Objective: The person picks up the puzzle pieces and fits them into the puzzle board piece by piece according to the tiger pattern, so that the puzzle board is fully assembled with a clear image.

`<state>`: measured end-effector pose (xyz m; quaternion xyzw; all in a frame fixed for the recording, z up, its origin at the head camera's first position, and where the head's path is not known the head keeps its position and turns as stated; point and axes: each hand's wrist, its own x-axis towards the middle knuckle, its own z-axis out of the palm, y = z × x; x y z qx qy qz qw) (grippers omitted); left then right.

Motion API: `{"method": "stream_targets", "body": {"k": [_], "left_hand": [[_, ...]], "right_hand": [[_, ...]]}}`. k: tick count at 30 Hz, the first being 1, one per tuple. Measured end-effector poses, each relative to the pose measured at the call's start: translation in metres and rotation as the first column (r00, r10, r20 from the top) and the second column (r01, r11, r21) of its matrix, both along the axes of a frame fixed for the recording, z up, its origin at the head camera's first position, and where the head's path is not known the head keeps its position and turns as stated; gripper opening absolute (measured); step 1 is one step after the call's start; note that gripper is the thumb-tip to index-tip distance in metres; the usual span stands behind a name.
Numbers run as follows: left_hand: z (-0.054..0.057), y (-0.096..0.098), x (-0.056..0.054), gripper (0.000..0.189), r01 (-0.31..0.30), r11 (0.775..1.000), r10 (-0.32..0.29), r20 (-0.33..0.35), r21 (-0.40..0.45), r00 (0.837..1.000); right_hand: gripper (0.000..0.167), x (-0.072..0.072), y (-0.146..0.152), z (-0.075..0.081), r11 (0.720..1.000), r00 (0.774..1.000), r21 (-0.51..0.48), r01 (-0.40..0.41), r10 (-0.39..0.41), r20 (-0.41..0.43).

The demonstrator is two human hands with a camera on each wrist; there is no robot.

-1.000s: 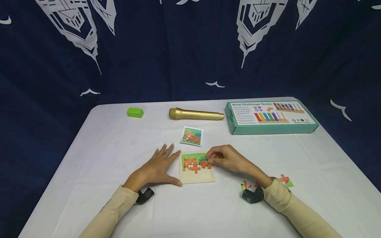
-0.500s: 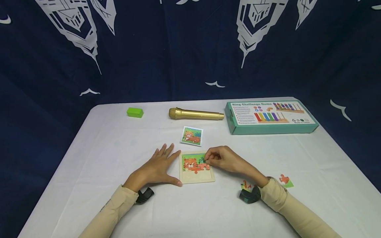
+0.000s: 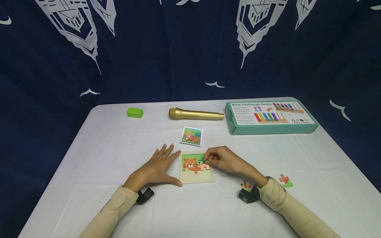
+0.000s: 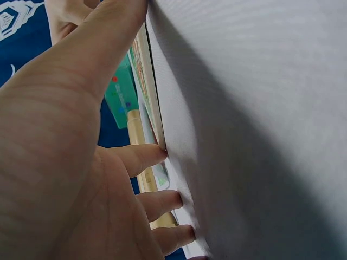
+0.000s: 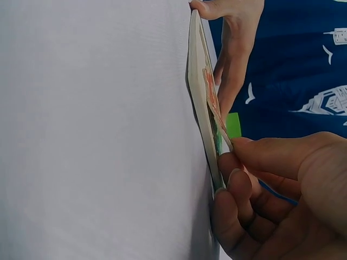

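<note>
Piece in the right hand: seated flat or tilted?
Tilted: in the right wrist view, the puzzle piece slants up from the tray, its raised edge pinched by the right hand.

On the worktop, a puzzle board is lying between the left hand and the right hand, which is holding a piece over its right side. A card is lying just beyond. Farther off, left to right, a block, a microphone and a box are resting. Loose pieces are lying near right.
</note>
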<state>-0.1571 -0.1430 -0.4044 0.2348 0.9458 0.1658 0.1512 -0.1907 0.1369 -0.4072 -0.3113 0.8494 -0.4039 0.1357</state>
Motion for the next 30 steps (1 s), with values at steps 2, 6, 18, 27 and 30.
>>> {"method": "stream_targets", "body": {"k": [2, 6, 18, 27, 30], "left_hand": [[-0.0002, -0.0001, -0.0001, 0.115, 0.0, 1.0, 0.0, 0.0, -0.002, 1.0], [-0.0003, -0.0001, -0.0004, 0.115, -0.002, 1.0, 0.002, 0.003, -0.003, 1.0], [0.0008, -0.0004, -0.0002, 0.116, -0.002, 1.0, 0.002, 0.002, 0.002, 1.0], [0.0007, 0.0002, 0.0003, 0.115, 0.0, 1.0, 0.0, 0.003, 0.01, 1.0], [0.0009, 0.0, 0.0004, 0.115, 0.003, 1.0, -0.003, -0.001, 0.011, 1.0]], "right_hand": [[0.007, 0.0002, 0.0, 0.0005, 1.0, 1.0, 0.003, -0.005, 0.005, 0.0], [0.007, 0.0001, -0.0002, 0.0008, 1.0, 1.0, 0.009, -0.007, 0.008, -0.002], [0.006, 0.0003, -0.0018, 0.0015, 1.0, 1.0, 0.024, -0.01, 0.01, -0.018], [0.016, 0.0002, 0.0055, 0.0026, 0.991, 0.996, 0.112, -0.079, 0.083, -0.033], [0.02, 0.0001, 0.0059, 0.0024, 0.987, 0.994, 0.129, -0.101, 0.106, -0.032]]}}
